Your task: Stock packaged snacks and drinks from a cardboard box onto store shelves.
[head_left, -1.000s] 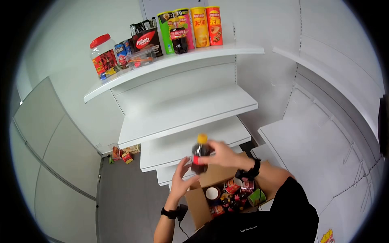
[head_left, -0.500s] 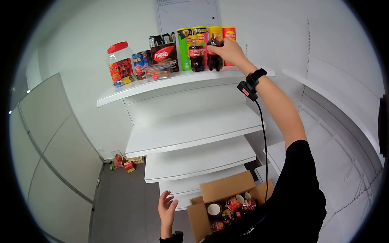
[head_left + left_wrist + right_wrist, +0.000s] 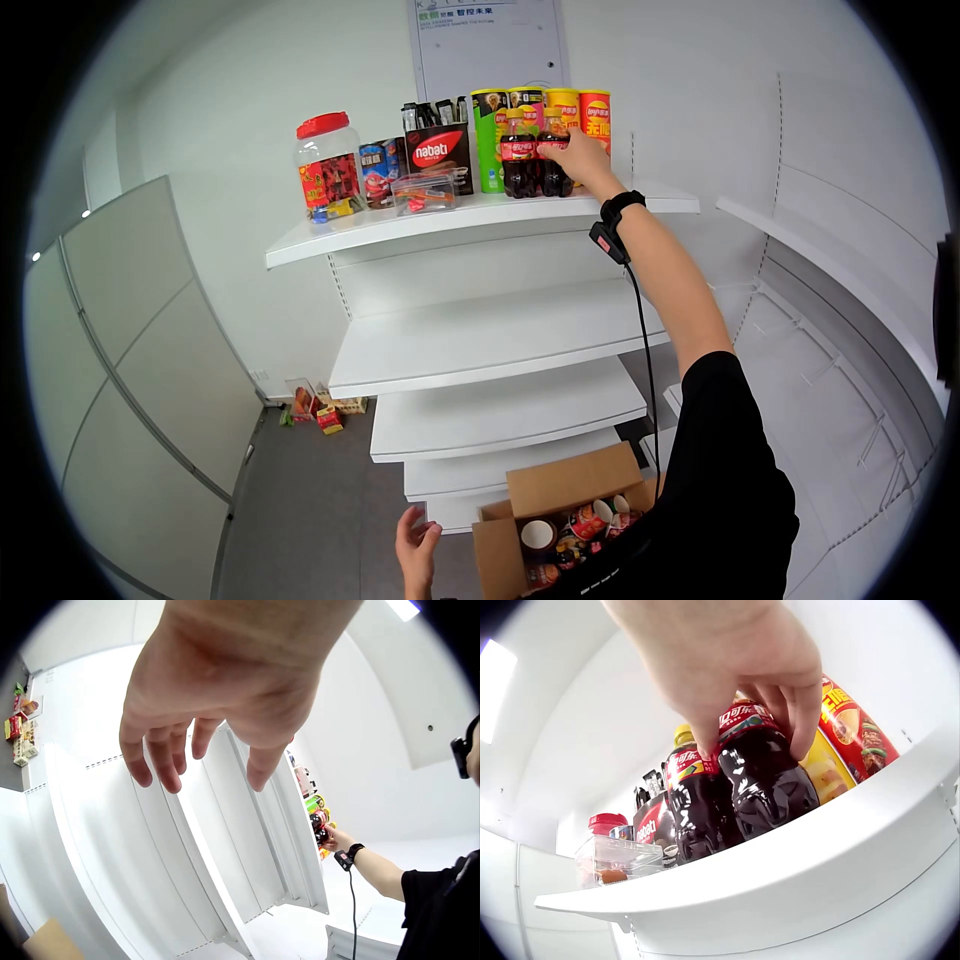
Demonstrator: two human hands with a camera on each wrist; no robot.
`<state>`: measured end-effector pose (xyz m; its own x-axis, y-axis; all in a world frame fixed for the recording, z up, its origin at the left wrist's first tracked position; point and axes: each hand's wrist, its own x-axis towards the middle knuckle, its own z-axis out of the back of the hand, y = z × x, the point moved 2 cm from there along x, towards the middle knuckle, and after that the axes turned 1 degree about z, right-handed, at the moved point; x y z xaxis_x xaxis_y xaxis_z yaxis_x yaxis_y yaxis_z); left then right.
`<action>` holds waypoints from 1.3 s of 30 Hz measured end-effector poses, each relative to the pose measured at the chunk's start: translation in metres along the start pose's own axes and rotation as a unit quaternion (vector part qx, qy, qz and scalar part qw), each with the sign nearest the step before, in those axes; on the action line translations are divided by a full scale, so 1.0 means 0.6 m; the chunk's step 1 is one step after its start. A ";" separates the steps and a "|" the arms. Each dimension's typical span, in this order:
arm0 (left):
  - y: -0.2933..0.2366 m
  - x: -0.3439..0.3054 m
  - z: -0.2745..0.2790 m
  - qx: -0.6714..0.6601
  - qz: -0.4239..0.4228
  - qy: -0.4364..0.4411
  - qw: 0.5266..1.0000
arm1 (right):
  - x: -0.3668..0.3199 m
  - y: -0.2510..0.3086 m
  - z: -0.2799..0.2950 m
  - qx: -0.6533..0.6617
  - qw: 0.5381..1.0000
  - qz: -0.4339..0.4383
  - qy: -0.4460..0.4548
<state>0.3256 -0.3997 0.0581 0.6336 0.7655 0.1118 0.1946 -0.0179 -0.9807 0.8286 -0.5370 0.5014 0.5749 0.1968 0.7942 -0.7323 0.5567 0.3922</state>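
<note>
While the left hand [image 3: 217, 694] is relaxed (fingers bent), the right hand [image 3: 582, 160] grips a cola bottle [image 3: 765, 780].

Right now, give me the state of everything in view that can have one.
Right hand: gripping right bottle
Left hand: fingers loosely bent, holding nothing
Right bottle: upright, capped
Left bottle: upright, capped
Jar: upright, red lid on
Red tube: upright, lidded
Clear box: things inside; lid unclear
Carton: flaps open, goods inside
</note>
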 end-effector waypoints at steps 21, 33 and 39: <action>0.035 -0.001 0.057 0.050 0.060 0.074 0.994 | -0.171 0.011 0.035 0.085 0.996 0.005 0.013; 0.184 0.010 -0.005 0.111 0.198 0.293 0.929 | -0.810 -0.174 -0.009 0.338 0.752 -0.479 0.302; 0.311 -0.015 -0.031 0.184 0.275 0.369 0.868 | -1.212 -0.252 0.022 0.471 0.421 -0.771 0.081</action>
<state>0.3700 -0.4217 -0.1229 0.8886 0.0822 -0.4512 -0.4563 0.0601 -0.8878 0.5164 -0.7751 -0.1293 0.5934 0.2820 -0.7539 0.7809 -0.4290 0.4541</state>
